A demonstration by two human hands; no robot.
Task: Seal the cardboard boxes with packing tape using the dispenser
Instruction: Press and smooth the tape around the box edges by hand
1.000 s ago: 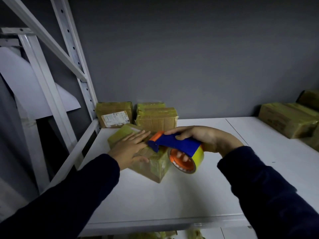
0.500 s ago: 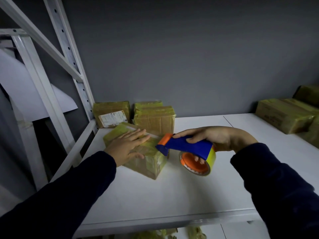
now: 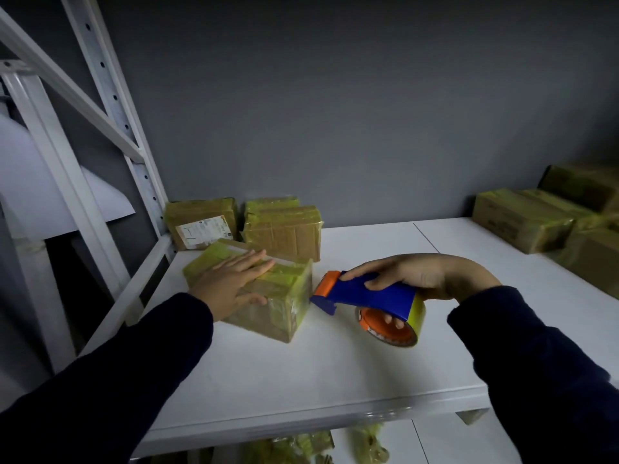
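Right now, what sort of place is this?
Probably a parcel storeroom or packing area: white metal shelving, tape-wrapped cardboard boxes along the wall, one with a shipping label, and a tape dispenser.

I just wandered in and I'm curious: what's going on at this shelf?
A person is sealing a cardboard box on a white shelf. The left hand presses flat on the box's top, while the right hand grips a blue and orange tape dispenser, its nose right beside the box's right face. Other taped boxes sit behind it.
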